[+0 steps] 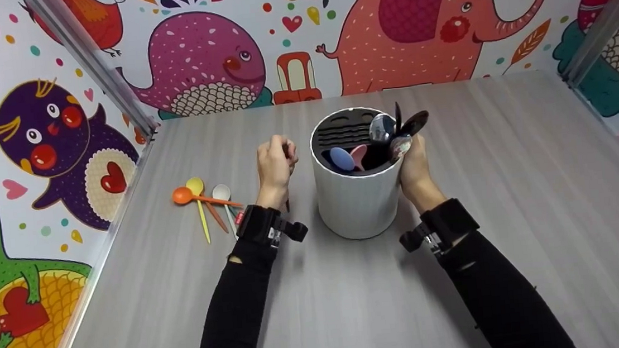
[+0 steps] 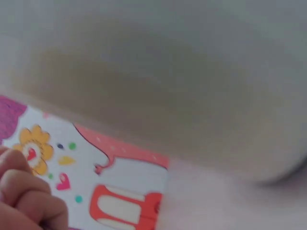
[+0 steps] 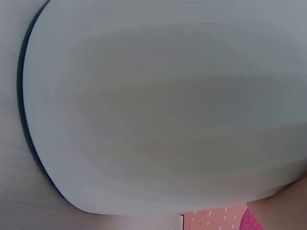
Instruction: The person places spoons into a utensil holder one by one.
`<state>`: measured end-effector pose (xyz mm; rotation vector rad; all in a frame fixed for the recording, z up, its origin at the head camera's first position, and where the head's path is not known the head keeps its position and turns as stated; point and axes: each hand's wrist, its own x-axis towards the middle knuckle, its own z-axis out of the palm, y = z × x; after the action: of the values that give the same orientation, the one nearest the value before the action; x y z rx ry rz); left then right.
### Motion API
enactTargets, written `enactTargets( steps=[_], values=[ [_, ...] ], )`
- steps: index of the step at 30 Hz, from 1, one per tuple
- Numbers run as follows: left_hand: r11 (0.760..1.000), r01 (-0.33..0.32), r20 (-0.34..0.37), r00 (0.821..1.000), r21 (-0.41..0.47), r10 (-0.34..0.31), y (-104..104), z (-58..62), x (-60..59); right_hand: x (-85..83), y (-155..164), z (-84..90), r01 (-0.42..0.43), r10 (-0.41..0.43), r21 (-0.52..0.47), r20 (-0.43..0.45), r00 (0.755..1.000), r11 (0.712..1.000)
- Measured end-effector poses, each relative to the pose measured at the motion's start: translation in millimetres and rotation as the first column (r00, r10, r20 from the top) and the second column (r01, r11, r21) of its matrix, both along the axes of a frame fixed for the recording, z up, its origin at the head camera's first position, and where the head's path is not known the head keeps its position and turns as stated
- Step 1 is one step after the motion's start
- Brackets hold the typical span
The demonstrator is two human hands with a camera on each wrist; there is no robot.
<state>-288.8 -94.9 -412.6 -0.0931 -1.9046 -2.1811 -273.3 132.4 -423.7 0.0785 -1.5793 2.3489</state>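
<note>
A white cylindrical utensil holder (image 1: 356, 206) with a slotted black insert (image 1: 339, 132) stands upright on the table. My right hand (image 1: 416, 171) grips its right side, the fingertips hidden behind it and the spoon heads. In the holder are a blue spoon (image 1: 342, 159), a pink spoon (image 1: 359, 154), a shiny metal ladle (image 1: 382, 128) and dark utensils (image 1: 415, 123) leaning right. Left of the holder and apart from it, my left hand (image 1: 274, 168) has curled fingers round a thin dark brown utensil (image 1: 288, 205); most of it is hidden. The left wrist view shows those curled fingers (image 2: 31, 194).
Left of my left hand lie an orange spoon (image 1: 182, 196), a yellow spoon (image 1: 195, 185) and a light grey spoon (image 1: 221, 192), their handles crossing. Printed panels (image 1: 298, 40) bound the grey table (image 1: 328, 318) at the back and sides, with metal posts (image 1: 104, 63) at the corners.
</note>
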Motion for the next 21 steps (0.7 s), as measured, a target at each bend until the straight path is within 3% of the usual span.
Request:
enactTargets(
  steps=[7, 21],
  values=[
    [0.986, 0.118, -0.088, 0.990, 0.117, -0.108, 8, 23.7, 14.3, 0.4, -1, 1.2, 0.002, -0.002, -0.020, 0.006, 1.000, 1.000],
    [0.950, 0.228, -0.219, 0.959, 0.211, -0.182, 17, 73.4, 44.2, -0.6, 1, -2.3, 0.003, -0.002, 0.011, -0.041, 0.999, 1.000]
  ],
)
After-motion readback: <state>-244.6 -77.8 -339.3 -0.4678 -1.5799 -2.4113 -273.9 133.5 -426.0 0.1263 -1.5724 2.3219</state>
